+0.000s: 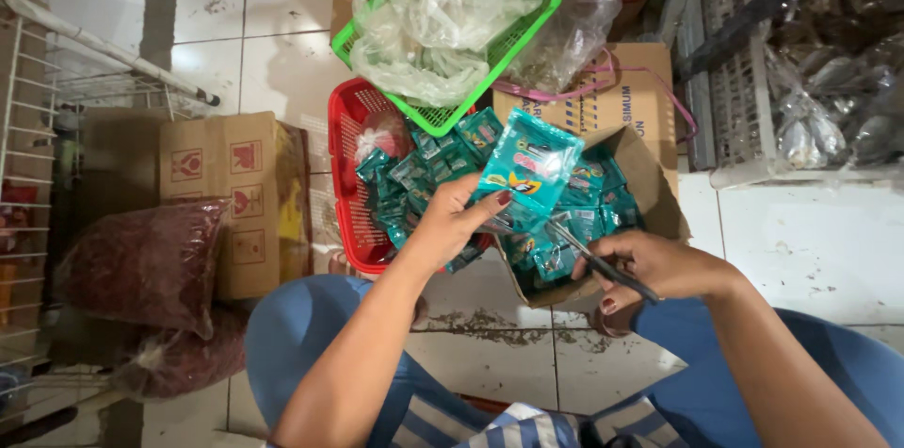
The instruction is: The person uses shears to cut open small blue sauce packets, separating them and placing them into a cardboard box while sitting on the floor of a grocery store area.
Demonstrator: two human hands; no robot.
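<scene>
Nearest, blue-clad knees and a striped cloth are seen at the bottom edge, with tiled floor point(490, 363) between them. Just above, the right hand point(650, 264) is closed around scissors point(598, 264), whose blades are pointed up and left toward a teal sachet point(535, 165). That sachet is held up by the left hand point(452, 222), pinched at its lower edge between thumb and fingers, above the gap between a red basket point(344, 184) and an open carton point(650, 184). The blade tips are placed just beside the sachet's lower corner; whether they touch it cannot be told.

The step in hand is judged to be the snipping of one sachet from its strip. For the next cut, the sachet would need to be kept taut and the blades lined up along the seam, clear of the left fingertips.

Beyond the hands, more teal sachets are heaped in both the red basket and the carton. Farther off, a green basket point(532, 29) filled with clear plastic bags is propped on the red one. At the left, a closed box point(235, 194) and a sack of dark red goods point(141, 264) are set on the floor.
</scene>
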